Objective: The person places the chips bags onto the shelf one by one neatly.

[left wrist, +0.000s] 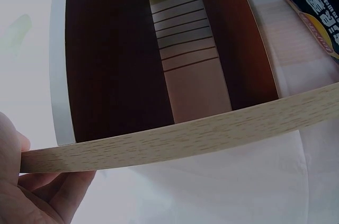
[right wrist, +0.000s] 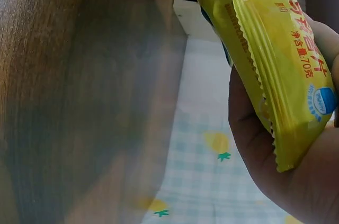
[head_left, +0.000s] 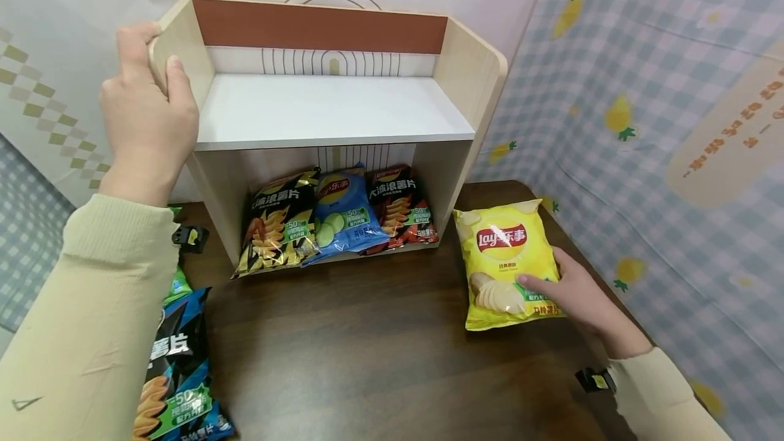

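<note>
My left hand (head_left: 150, 104) grips the upper left side panel of a small wooden shelf (head_left: 337, 111); in the left wrist view the thumb and fingers (left wrist: 63, 195) lie on either side of the panel's edge. To the right of the shelf, my right hand (head_left: 578, 295) holds a yellow Lay's chip bag (head_left: 505, 264) by its lower right side, thumb on the front. On the lower shelf level lean a black-and-gold chip bag (head_left: 278, 223), a blue chip bag (head_left: 346, 213) and a black-and-red chip bag (head_left: 401, 209), side by side.
A black-and-blue chip bag (head_left: 180, 366) lies on the dark wooden table (head_left: 343, 352) at the left, with a green bag (head_left: 177, 286) partly hidden behind my left sleeve. A checked cloth (head_left: 618, 121) hangs along the right side.
</note>
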The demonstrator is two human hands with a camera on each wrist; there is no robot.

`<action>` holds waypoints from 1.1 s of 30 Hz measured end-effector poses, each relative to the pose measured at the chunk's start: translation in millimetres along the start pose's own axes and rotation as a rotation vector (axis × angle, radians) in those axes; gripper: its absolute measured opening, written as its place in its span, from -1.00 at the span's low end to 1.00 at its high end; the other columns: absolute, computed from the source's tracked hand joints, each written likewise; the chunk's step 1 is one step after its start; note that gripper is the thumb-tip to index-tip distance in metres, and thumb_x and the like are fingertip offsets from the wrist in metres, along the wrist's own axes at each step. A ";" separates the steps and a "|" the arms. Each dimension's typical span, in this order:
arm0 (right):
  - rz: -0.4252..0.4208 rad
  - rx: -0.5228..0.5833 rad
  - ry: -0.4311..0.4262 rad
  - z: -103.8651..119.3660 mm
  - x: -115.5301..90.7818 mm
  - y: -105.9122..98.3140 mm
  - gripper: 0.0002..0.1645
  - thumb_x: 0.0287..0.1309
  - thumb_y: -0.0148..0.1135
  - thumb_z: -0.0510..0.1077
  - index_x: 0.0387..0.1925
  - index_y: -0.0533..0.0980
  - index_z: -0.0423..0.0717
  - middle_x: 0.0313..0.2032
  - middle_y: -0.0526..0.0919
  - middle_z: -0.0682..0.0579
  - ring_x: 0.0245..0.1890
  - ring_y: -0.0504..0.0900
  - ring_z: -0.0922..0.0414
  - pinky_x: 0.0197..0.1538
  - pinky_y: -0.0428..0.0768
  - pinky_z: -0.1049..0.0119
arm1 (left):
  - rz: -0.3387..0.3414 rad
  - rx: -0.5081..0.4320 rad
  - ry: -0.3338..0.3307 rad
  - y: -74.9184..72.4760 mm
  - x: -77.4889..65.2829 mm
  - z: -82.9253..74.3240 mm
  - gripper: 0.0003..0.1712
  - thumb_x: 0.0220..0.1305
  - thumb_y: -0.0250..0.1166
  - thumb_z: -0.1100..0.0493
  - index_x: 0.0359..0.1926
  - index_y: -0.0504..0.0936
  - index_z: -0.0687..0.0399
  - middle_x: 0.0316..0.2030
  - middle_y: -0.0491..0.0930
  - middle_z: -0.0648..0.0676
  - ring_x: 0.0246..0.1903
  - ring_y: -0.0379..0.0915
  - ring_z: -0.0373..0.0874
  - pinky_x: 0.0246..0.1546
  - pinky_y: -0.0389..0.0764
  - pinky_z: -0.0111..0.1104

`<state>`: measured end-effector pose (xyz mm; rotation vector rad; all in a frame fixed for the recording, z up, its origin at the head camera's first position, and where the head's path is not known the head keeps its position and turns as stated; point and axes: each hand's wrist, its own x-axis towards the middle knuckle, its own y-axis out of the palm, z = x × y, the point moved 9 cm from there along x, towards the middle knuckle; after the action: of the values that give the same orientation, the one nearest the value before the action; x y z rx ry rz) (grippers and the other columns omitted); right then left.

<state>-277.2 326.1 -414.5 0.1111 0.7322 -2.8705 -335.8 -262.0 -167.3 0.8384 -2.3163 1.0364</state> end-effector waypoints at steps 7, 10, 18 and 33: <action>-0.034 -0.068 -0.020 12.7 -15.4 -5.5 -0.11 0.16 0.35 0.04 0.33 0.08 -0.14 -0.14 0.54 -0.26 -0.30 0.66 -0.05 -0.32 0.66 0.10 | 0.022 -0.001 0.005 3.1 -0.3 -1.6 -0.49 0.41 -0.17 -0.10 0.33 0.21 -0.20 0.12 0.52 0.28 0.02 0.50 0.27 -0.13 0.50 0.15; -0.039 -0.108 -0.030 20.6 -20.8 -5.7 -0.08 0.15 0.36 0.05 0.36 0.07 -0.09 -0.16 0.55 -0.23 -0.31 0.65 -0.04 -0.33 0.65 0.12 | 0.027 0.000 0.001 3.6 0.0 -0.4 -0.49 0.41 -0.18 -0.10 0.34 0.21 -0.24 0.13 0.51 0.27 0.03 0.50 0.25 -0.12 0.51 0.15; -0.019 -0.122 -0.139 56.1 -26.2 12.0 -0.07 0.11 0.41 -0.01 0.39 0.10 -0.04 -0.16 0.57 -0.16 -0.32 0.65 -0.03 -0.34 0.65 0.12 | 0.033 -0.001 -0.006 4.1 0.1 1.7 -0.49 0.41 -0.18 -0.11 0.34 0.20 -0.24 0.13 0.51 0.29 0.03 0.49 0.26 -0.12 0.49 0.14; -0.053 -0.194 -0.347 167.2 -9.4 36.7 -0.17 0.09 0.42 -0.11 0.33 0.21 0.00 -0.15 0.56 -0.03 -0.35 0.60 0.05 -0.36 0.63 0.19 | 0.026 0.010 0.003 2.4 -0.2 -0.2 -0.47 0.41 -0.18 -0.10 0.35 0.20 -0.17 0.10 0.52 0.32 0.00 0.49 0.31 -0.14 0.46 0.14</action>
<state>-265.8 215.4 -284.0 -0.4258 0.9411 -2.7383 -337.2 -260.5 -168.5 0.8121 -2.3266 1.0606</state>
